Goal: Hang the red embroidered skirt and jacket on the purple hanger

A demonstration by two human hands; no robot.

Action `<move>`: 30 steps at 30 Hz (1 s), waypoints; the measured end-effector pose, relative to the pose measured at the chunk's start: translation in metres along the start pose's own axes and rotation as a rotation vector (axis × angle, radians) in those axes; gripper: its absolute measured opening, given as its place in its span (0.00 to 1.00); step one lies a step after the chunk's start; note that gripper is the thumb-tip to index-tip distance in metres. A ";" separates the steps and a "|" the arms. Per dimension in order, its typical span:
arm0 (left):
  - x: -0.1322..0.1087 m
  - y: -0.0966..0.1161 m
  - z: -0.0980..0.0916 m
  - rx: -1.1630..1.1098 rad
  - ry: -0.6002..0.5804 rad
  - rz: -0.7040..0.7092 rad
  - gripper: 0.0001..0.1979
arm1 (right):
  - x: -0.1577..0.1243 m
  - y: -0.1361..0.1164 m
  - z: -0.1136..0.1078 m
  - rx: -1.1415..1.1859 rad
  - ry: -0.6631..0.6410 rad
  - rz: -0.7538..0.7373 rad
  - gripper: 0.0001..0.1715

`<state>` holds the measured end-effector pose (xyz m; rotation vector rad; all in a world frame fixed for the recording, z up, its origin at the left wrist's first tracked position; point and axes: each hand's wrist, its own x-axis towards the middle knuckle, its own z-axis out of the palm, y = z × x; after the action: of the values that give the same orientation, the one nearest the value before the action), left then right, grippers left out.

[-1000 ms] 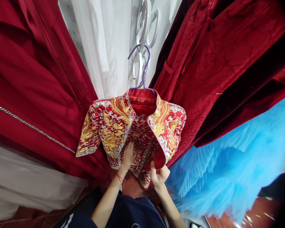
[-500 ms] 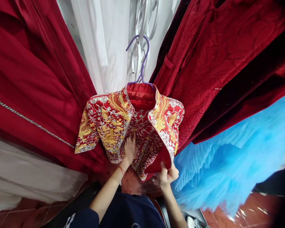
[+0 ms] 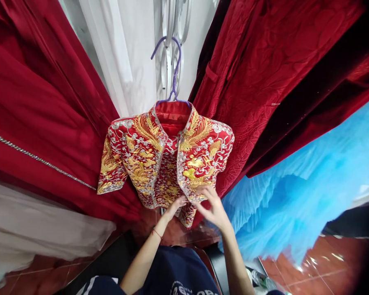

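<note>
A red short-sleeved jacket [image 3: 141, 162], embroidered in gold and silver, hangs upright on a purple hanger [image 3: 174, 78]. Its front is unfastened, with a gap between the two panels. My left hand [image 3: 175, 207], a red string bracelet at its wrist, has its fingertips closed at the lower inner edge of the right-side panel; part of them is hidden. My right hand [image 3: 213, 207] is at the lower outside of that same panel, thumb and fingers apart, fingertips against or close to the embroidery. Inside the collar sits a small red size label [image 3: 173, 117].
Red garments [image 3: 46, 94] hang at left, crossed by a silver chain [image 3: 43, 160]. More red lace and velvet [image 3: 252, 82] hangs at right, above a blue tulle skirt [image 3: 298, 196]. White metal rings [image 3: 169, 61] carry the hanger. Red tiles [image 3: 326, 262] cover the floor.
My right hand has let go of the folded-back panel, which now lies front side out. My left hand has moved from inside the jacket down to that panel's lower edge.
</note>
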<state>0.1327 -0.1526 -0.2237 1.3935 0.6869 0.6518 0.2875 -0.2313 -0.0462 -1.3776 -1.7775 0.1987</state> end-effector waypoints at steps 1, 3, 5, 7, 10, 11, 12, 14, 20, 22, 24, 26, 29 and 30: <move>0.002 -0.002 -0.002 -0.020 0.009 -0.012 0.25 | 0.004 0.008 -0.012 -0.014 0.082 0.008 0.05; 0.004 -0.004 -0.005 -0.065 0.051 -0.018 0.26 | 0.016 0.023 -0.036 -0.079 0.311 0.018 0.02; 0.007 -0.003 -0.003 -0.088 0.097 -0.001 0.27 | 0.035 0.035 -0.058 -0.157 0.502 0.006 0.05; 0.011 -0.003 0.005 -0.100 0.140 0.021 0.25 | 0.059 0.042 -0.072 -0.177 0.568 -0.005 0.17; 0.013 -0.005 0.020 -0.127 0.196 0.040 0.20 | 0.097 0.046 -0.079 -0.111 0.487 -0.013 0.27; 0.011 -0.007 0.024 -0.142 0.209 0.043 0.20 | 0.108 0.047 -0.079 -0.076 0.462 0.000 0.28; 0.007 -0.009 0.028 -0.159 0.219 0.045 0.21 | 0.116 0.048 -0.079 -0.034 0.446 0.024 0.28; -0.002 -0.013 0.032 -0.193 0.240 0.041 0.21 | 0.129 0.051 -0.078 0.062 0.426 0.083 0.30; -0.003 -0.016 0.043 -0.255 0.257 -0.013 0.27 | 0.137 0.058 -0.072 0.163 0.365 0.113 0.25; 0.002 -0.014 0.049 -0.248 0.250 -0.047 0.26 | 0.138 0.058 -0.070 0.170 0.437 0.116 0.22; 0.000 -0.011 0.053 -0.241 0.232 -0.071 0.24 | 0.140 0.057 -0.068 0.165 0.495 0.112 0.20; -0.011 -0.008 0.056 -0.243 0.200 -0.086 0.24 | 0.145 0.056 -0.068 0.154 0.523 0.104 0.19; -0.040 -0.004 0.055 -0.248 0.116 -0.098 0.24 | 0.154 0.059 -0.069 0.131 0.541 0.094 0.18; -0.050 -0.003 0.053 -0.243 0.072 -0.102 0.23 | 0.157 0.061 -0.070 0.126 0.549 0.089 0.18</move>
<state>0.1403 -0.2247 -0.2217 1.1087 0.7068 0.6834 0.3757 -0.0997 0.0433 -1.2702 -1.2302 -0.0229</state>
